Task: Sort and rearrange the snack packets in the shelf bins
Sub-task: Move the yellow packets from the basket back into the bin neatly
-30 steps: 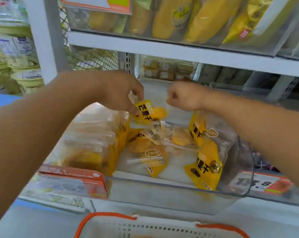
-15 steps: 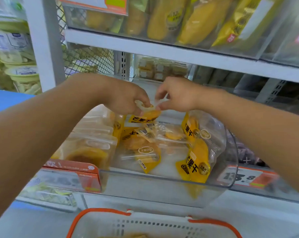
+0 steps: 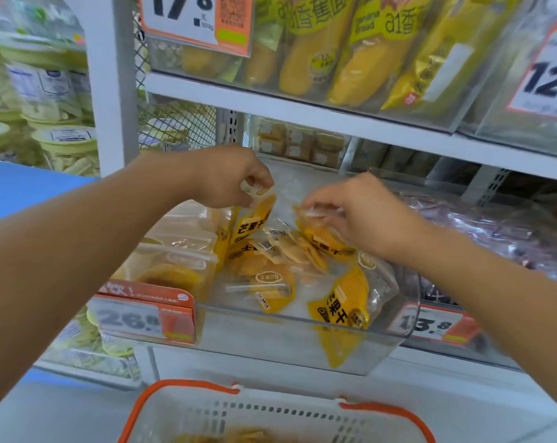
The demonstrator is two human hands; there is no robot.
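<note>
A clear plastic bin (image 3: 302,343) on the middle shelf holds several yellow dried-mango packets. My left hand (image 3: 229,177) pinches the top edge of one upright packet (image 3: 253,220) at the bin's back. My right hand (image 3: 360,209) grips the clear top of another packet (image 3: 326,239) lying tilted to the right of it. More packets lie flat at the centre (image 3: 267,276) and lean against the right wall (image 3: 347,302). A row of packets (image 3: 174,251) stands packed along the bin's left side.
An orange-rimmed white basket (image 3: 270,414) sits below the shelf. Price tags (image 3: 142,314) (image 3: 430,324) hang at the bin's front. The shelf above (image 3: 302,113) carries a bin of banana bread packs (image 3: 334,49). A white upright post (image 3: 110,84) stands on the left.
My hands have parted: the left still holds its packet upright, while the right moved right and down and took hold of a second packet. The camera tilted upward.
</note>
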